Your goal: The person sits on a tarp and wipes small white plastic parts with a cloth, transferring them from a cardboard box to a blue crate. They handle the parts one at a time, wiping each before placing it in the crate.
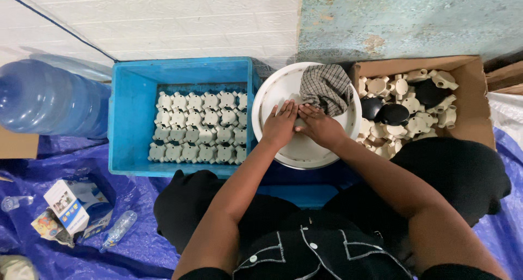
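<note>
Together, fingertips of left hand and right hand press down, fingers nearly flat, onto small pale piece inside white bucket; actual grip hidden, cannot tell. Possible slip: piece shooting from under pressed fingers, or checked cloth sliding off rim. Piece cream-coloured, mostly covered. Blue crate of neat cream fittings at left; cardboard box of loose ones at right.

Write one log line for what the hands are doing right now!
left hand: in white bowl | right hand: in bowl, by checked cloth | blue crate: parts in rows
</note>
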